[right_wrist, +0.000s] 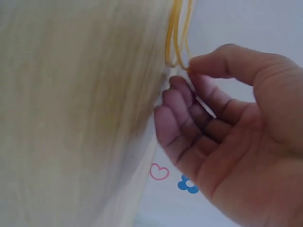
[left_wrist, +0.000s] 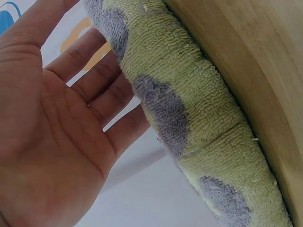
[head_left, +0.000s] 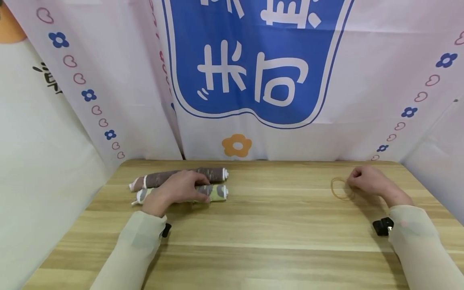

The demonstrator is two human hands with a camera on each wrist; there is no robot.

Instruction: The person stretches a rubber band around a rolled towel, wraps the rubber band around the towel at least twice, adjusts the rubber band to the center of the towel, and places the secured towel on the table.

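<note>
Two rolled towels lie side by side at the table's left. The nearer rolled towel (head_left: 218,192) is green with grey patches, and its terry weave fills much of the left wrist view (left_wrist: 203,109). My left hand (head_left: 179,187) reaches over this roll, thumb on the near side and fingers on the far side; the fingertips are hidden behind it in the left wrist view. Behind it lies a brown rolled towel (head_left: 159,179), partly covered by my hand. Far to the right, my right hand (head_left: 371,183) pinches a yellow rubber band (head_left: 332,188) between thumb and index finger, its loop hanging toward the left.
The wooden table (head_left: 268,233) spans the front. A printed cloth (head_left: 311,141) with blue and flower patterns stands along its back edge, and pale walls flank both sides. A black wrist device (head_left: 382,226) sits beside my right sleeve.
</note>
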